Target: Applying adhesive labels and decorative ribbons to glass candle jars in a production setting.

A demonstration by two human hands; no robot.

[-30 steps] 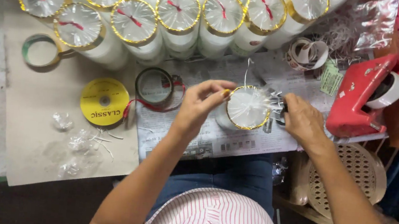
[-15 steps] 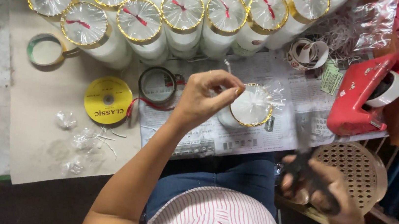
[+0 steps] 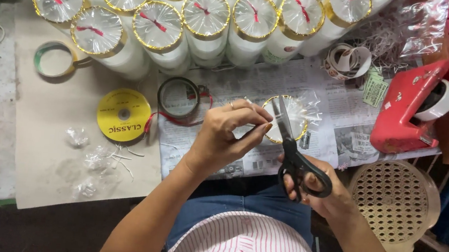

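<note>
Gold-rimmed wrapped cup [image 3: 286,118] stood on the newspaper [image 3: 348,108] — left hand [image 3: 226,134] pinched its film, right hand [image 3: 323,194] gripped black scissors [image 3: 294,150] with blades at its rim; finished wrapped cups [image 3: 208,16] stood ranked behind it — trimming unfinished

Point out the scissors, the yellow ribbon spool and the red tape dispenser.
scissors [image 3: 294,160]: head view, on the pivot where blades meet the black handles.
yellow ribbon spool [image 3: 123,114]: head view, on its flat yellow face near the hub.
red tape dispenser [image 3: 407,109]: head view, on its red body.
</note>
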